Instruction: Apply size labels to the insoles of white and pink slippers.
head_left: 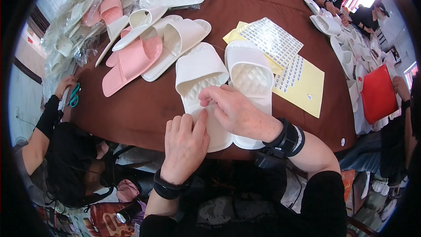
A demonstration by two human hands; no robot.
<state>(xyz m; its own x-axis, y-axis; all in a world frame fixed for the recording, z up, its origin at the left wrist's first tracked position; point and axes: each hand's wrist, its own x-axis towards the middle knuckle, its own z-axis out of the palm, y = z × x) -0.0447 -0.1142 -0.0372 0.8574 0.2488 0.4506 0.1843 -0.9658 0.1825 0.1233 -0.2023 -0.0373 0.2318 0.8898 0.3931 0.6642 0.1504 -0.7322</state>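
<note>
Two white slippers with quilted insoles lie side by side before me, toes pointing away: the left white slipper (201, 68) and the right white slipper (250, 68). Over the left one's insole, my right hand (241, 112) is closed, thumb and forefinger drawn together; anything between them is too small to make out. At that slipper's left edge is my left hand (184, 142), its fingers curled and close together and its forefinger tip against the insole. Its thumb is hidden. Two sticker sheets, a fuller sheet (276, 39) and a partly used yellow sheet (302, 90), lie right of the slippers.
Pink slippers (131, 63) and more white slippers (186, 35) are piled at left, beside plastic-bagged slippers (70, 26). Teal scissors (75, 95) lie at the brown-covered table's (123, 118) left edge, near another person's hand (66, 85). Other people work at right, by more slippers and a red item (379, 94).
</note>
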